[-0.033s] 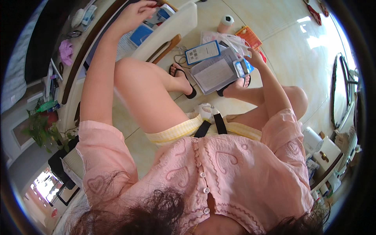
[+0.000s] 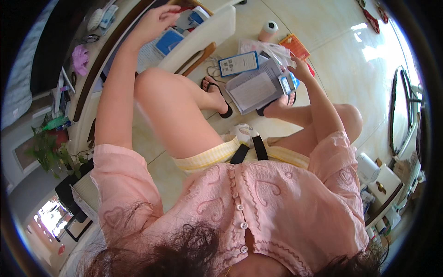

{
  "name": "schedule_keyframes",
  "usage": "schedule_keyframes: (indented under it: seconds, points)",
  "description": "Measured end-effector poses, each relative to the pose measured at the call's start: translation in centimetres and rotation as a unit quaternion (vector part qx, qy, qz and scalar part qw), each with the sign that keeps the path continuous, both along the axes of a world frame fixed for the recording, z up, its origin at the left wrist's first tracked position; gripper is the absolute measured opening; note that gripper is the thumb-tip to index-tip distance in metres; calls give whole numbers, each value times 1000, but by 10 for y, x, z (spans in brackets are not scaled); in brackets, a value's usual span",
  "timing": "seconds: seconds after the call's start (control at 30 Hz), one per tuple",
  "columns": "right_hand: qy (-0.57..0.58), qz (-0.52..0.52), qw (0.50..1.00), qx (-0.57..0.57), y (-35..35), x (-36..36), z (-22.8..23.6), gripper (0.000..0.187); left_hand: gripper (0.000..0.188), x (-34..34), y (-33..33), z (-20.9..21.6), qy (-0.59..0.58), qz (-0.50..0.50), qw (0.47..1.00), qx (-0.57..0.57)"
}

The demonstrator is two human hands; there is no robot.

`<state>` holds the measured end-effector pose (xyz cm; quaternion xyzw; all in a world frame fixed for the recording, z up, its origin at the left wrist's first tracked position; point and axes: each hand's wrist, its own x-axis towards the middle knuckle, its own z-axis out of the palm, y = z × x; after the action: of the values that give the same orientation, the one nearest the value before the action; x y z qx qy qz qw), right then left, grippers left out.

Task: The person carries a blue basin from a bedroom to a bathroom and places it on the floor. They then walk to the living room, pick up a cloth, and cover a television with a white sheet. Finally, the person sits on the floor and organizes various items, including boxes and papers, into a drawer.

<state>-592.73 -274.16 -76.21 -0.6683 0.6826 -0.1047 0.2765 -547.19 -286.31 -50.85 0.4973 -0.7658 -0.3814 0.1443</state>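
Observation:
My left hand is over the pulled-out drawer, its fingers loosely bent and apart, nothing visible in them. Below it in the drawer lie a blue box, printed papers and a blue-and-white pack. On the right, my right hand has its fingers closed at the edge of a clear plastic bag. Just under that hand sits a blue-and-clear packet. Grey-white booklets and a blue-edged white box are beside the bag on the floor.
A pale pink bottle and an orange box stand beyond the bag. My sandalled feet flank the booklets. To the left, a purple cloth lies on the tabletop and a potted plant stands lower down.
The view shifts slightly. My left hand draws back a little over the drawer; my right hand stays at the bag.

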Motion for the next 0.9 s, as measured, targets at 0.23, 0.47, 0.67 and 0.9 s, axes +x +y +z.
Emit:
schedule_keyframes:
  seconds: [0.23, 0.47, 0.67, 0.9]
  points:
    - [-199, 28, 957, -211, -72, 122, 125, 27, 28, 94, 33, -53, 4, 147, 989, -2]
    - [-214, 188, 913, -291, -123, 254, 205, 20, 35, 127, 54, -102, -77, 212, 974, 21]
    - [-42, 247, 942, -224, -174, 291, 147, 38, 46, 159, 63, -126, -171, 302, 935, -72]
    - [138, 277, 942, -131, -198, 302, 119, 51, 81, 171, 73, -142, -184, 448, 875, 10]
